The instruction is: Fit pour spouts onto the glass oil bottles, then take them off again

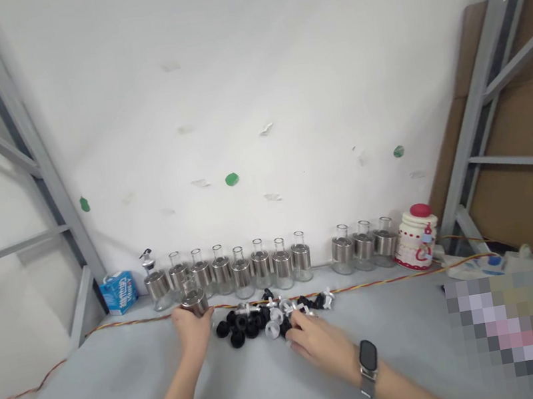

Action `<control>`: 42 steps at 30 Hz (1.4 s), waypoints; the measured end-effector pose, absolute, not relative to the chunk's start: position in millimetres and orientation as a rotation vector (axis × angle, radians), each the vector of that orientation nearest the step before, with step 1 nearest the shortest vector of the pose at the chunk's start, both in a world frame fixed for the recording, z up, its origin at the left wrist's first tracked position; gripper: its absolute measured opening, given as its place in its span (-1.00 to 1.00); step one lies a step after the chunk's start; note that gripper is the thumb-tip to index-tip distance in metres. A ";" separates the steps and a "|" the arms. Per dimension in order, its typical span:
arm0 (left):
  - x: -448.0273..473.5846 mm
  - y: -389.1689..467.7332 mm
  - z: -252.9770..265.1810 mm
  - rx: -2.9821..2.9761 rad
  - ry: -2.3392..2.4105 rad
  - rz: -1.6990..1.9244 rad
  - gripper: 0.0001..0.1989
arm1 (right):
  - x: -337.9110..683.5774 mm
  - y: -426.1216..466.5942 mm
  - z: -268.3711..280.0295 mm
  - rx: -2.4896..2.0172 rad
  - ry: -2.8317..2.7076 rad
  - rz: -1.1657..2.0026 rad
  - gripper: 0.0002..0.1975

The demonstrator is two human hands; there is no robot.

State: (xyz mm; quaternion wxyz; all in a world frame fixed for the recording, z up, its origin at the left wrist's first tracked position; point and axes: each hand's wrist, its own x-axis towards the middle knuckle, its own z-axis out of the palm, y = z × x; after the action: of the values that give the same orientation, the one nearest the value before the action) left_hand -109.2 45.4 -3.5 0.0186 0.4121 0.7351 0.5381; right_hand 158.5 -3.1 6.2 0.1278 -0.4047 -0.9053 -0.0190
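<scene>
My left hand [193, 329] is closed round a glass bottle [194, 298] with a steel-coloured metal sleeve and an open neck. It stands upright in front of the back row. At the right edge of a pile of black, clear and silver stopper parts [250, 323] is my right hand [311, 337]. Its fingers are bent together among the parts, and what they pinch is hidden. Behind the pile runs a row of similar sleeved bottles [261, 264], with open necks. The leftmost bottle [157, 284] carries a silver and black pourer top.
A blue carton [119, 293] stands at the left end, a white and red jar [415, 240] at the right. A twisted red-yellow wire [375, 283] crosses the grey table [257, 396]. White power strips [474, 266] lie far right. Metal posts flank the white wall.
</scene>
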 end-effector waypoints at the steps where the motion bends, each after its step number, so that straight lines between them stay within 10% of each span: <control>1: -105.8 43.4 -1.5 1.282 2.302 1.662 -0.43 | 157.8 -2.8 5.3 -1.159 -2.634 -0.082 -0.88; 6: -85.9 18.3 24.7 1.659 2.559 1.803 -0.39 | 159.7 -5.2 4.0 -1.016 -2.400 0.114 -0.86; 9: -72.8 2.2 32.7 2.139 2.604 1.325 -0.75 | 162.4 -6.1 10.2 -0.974 -2.039 0.445 -0.90; 14: -60.2 -3.2 15.6 2.100 2.668 0.365 -0.80 | 170.1 2.1 22.9 -0.889 -1.317 1.076 -0.83; 22: -59.7 0.0 11.0 2.089 2.629 0.259 -0.80 | 174.6 6.4 24.2 -0.712 -0.727 1.940 -0.88; 31: -41.9 -3.7 26.9 1.524 1.737 1.126 -0.83 | 165.8 0.4 17.9 -0.899 -0.770 2.083 -0.69; 42: -14.3 -12.7 11.7 0.821 1.012 1.095 -0.64 | 139.8 -7.2 -2.3 -0.910 -1.227 1.462 -0.51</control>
State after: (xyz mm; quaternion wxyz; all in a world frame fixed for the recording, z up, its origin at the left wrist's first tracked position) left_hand -14.3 -12.7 11.7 0.6592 0.3628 0.4472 0.4837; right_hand 139.8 -7.2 -2.3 0.4913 -0.3749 -0.5053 0.6023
